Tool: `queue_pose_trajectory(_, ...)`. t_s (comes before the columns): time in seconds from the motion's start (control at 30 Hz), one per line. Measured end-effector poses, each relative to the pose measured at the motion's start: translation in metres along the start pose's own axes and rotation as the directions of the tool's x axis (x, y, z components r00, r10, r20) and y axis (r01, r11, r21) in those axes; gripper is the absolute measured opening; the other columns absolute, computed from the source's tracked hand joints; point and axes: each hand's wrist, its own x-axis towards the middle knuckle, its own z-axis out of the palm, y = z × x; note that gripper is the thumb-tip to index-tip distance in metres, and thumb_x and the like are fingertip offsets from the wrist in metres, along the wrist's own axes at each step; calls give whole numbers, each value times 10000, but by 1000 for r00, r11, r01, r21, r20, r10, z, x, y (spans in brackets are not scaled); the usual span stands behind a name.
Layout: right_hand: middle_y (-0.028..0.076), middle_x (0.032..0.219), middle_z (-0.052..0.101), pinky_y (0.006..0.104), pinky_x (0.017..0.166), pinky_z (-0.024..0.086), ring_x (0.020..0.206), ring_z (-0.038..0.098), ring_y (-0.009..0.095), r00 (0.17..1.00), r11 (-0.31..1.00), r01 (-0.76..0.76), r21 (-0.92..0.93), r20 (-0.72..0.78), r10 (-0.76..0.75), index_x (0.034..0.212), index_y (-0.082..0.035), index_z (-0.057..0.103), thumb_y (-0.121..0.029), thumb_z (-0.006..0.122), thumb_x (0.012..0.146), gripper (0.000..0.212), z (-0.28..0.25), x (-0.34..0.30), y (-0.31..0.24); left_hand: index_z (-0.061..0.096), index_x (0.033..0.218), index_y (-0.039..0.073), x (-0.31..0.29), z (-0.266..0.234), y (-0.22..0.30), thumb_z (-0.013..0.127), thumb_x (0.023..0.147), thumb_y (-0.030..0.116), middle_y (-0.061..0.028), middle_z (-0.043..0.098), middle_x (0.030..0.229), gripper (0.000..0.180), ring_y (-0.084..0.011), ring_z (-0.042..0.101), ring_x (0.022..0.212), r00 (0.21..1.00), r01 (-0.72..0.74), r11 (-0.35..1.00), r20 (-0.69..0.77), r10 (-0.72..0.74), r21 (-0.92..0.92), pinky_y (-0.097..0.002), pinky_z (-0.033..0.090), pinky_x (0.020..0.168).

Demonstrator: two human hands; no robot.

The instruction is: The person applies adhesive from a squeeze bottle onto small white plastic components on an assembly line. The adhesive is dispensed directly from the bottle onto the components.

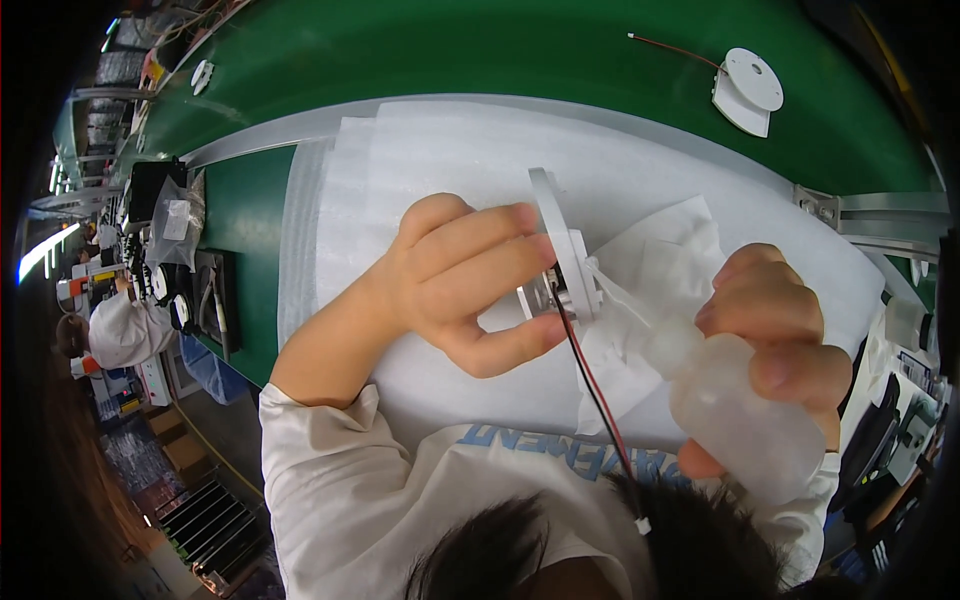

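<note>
My left hand (450, 265) grips a white disc-shaped part (556, 215) on edge, fingers on one face and thumb below. A red and black wire pair (590, 385) hangs from the part toward me and ends in a small white connector (643, 525). In my right hand (785, 320) is a translucent squeeze bottle (740, 410), tilted so its thin nozzle (615, 290) points up and left. The nozzle tip is at the part's near right side; whether it touches cannot be made out. A crumpled white wipe (685, 235) lies behind the nozzle.
White foam sheets (430, 140) cover the work area, edged by a metal rail (250, 145). Beyond, on the green surface (450, 50), lie a similar white part (750, 85) with a wire and a small white piece (202, 77). A plastic bag (178, 220) and another person (125, 330) are at left.
</note>
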Motion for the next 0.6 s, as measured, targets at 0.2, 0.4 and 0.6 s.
queue_pose_trajectory(0.2,92,869,479,374,645,321,694,455,198,998,999,36,5,49,-36,1088,-162,372,-408,706,635,614,-1,2,5,440,1037,257,1,-7,0,624,672,192,-88,540,953,413,-241,530,835,992,-16,999,125,21,-47,-272,338,564)
queue_pose_trajectory(0.4,92,878,473,363,622,330,694,444,197,995,991,90,-99,52,-85,1096,-164,358,-391,694,651,602,-1,1,4,439,1047,278,1,1,4,625,686,221,-63,553,959,410,-220,542,839,1000,3,1000,29,-4,31,-314,349,636)
queue_pose_trajectory(0.6,92,884,472,363,617,331,691,440,198,995,990,63,-126,81,-53,1099,-163,356,-378,680,670,578,-1,2,2,438,1055,295,-1,1,5,608,703,272,-51,558,965,391,-210,544,845,1000,20,994,18,-22,110,-349,346,729)
